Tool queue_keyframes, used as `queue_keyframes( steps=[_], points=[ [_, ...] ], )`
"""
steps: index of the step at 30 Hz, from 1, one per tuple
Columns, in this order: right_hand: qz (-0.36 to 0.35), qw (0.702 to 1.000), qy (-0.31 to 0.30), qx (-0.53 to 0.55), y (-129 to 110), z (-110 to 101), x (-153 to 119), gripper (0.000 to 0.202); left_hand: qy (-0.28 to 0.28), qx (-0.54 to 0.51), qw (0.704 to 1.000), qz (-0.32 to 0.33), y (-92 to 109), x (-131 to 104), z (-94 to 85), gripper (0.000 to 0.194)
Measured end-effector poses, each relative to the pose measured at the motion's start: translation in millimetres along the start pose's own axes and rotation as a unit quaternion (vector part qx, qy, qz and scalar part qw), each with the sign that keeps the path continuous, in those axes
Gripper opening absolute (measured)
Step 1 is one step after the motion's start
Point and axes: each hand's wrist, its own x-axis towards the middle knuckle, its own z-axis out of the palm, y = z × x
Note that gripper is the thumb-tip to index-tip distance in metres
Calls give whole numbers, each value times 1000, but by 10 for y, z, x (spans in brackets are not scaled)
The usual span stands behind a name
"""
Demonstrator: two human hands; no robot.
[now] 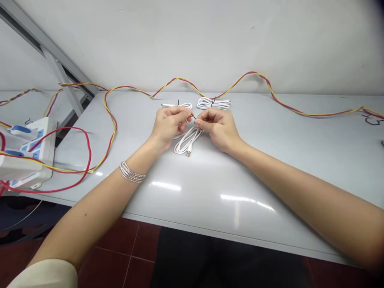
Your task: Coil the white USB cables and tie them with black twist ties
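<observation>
My left hand [171,123] and my right hand [218,127] meet over the middle of the table, each pinching a thin black twist tie [193,116] that runs between the fingertips. Just below them lies a coiled white USB cable [188,141], its metal plug pointing toward me; part of the coil is hidden by my fingers. Behind my right hand rests a bundled white cable [213,104] bound with a dark tie. Another white cable bundle [177,105] sits behind my left hand, partly covered by it.
A twisted red and yellow wire [180,79] runs along the wall at the table's back and loops at the left. A white power strip [39,154] with plugs stands at the left. Loose dark ties [373,120] lie far right. The glossy table's front edge [192,231] is near me.
</observation>
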Motion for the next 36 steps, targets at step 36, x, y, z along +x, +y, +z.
queue_keyframes(
  steps=[36],
  points=[
    [12, 1000, 19, 15, 20, -5, 8, 10, 41, 67, 991, 111, -91, 49, 7, 22]
  ],
)
